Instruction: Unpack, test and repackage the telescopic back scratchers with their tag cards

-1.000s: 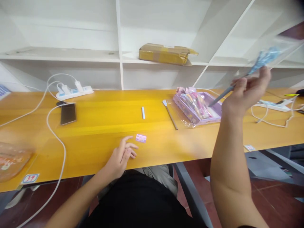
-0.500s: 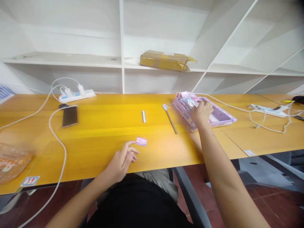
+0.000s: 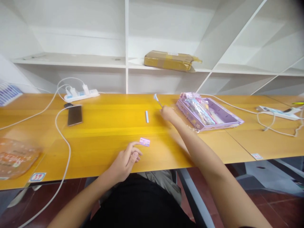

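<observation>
My right hand [image 3: 167,113], slightly blurred, is closed around a thin metal rod with a pale blue pronged head [image 3: 155,97]. The head sticks out past my fingers, and most of the rod is hidden by the hand. On the table, my left hand [image 3: 129,160] rests with its fingers loosely stretched, holding nothing. Its index fingertip lies right by a small pink and purple card [image 3: 144,142]; I cannot tell whether they touch. Between the hands and the shelf lies a short pale blue stick [image 3: 147,116]. A purple tray [image 3: 225,118] with plastic-wrapped packets [image 3: 201,110] stands right of my right hand.
White power strips lie at the left [image 3: 82,95] and right [image 3: 277,112], with loose white cables. A phone [image 3: 74,115] is at the left, near an orange-printed pouch [image 3: 17,158]. Behind the table rises a white shelf holding a taped cardboard box [image 3: 169,60].
My right hand brought down a clear packet with pale blue contents and left it in the tray. It then moved left and took hold of the rod. My left hand stayed put.
</observation>
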A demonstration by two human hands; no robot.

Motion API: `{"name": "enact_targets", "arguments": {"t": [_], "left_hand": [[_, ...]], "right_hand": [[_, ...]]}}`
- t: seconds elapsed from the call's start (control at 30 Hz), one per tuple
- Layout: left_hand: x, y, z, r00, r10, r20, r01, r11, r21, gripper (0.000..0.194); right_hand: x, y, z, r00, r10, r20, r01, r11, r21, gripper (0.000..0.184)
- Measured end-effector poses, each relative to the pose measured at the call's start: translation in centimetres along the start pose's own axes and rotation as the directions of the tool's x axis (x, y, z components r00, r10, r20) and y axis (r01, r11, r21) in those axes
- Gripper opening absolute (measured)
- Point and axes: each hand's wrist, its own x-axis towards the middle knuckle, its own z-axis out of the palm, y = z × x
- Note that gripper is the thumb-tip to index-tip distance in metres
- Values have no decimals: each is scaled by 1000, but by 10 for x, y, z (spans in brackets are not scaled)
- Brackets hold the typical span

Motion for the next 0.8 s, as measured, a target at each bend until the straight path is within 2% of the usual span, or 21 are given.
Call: {"name": "enact_targets", "arguments": {"t": [0.13,0.2,0.3,0.4,0.47,0.53,0.6,0.63,0.7,0.8], "left_hand": [[0,1,0,1000,-24,-4,24,1000,11,42],[0,3,0,999,-31,-5,31,999,27,42],[1,6,0,998,-55,0,55,997,53,42],[2,8,0,995,-96,4,95,994,59,44],[3,9,0,993,-114,0,114,992,57,47],[4,9,0,992,-125,5,124,990,64,50],[4,9,0,992,-122,21,119,985,122,43],[5,9,0,993,-114,25,108,980,166,37],[5,8,0,996,-81,27,72,965,251,28],[6,7,0,998,-58,10,52,957,286,24]], "right_hand": [[-5,-44,4,999,-33,-11,34,995,96,54],[-14,-60,8,999,-42,2,41,992,123,48],[-37,-69,9,996,-88,6,86,981,176,35],[-81,-68,6,983,-182,-28,183,950,252,40],[-121,-68,6,957,-282,-62,284,881,378,44],[-164,-70,10,899,-425,-102,397,698,595,40],[-199,-73,13,826,-549,-128,462,529,712,33],[-212,-74,15,797,-589,-130,475,481,737,29],[-225,-77,17,767,-628,-130,487,439,755,26],[-224,-74,17,766,-628,-137,486,426,763,32]]}}
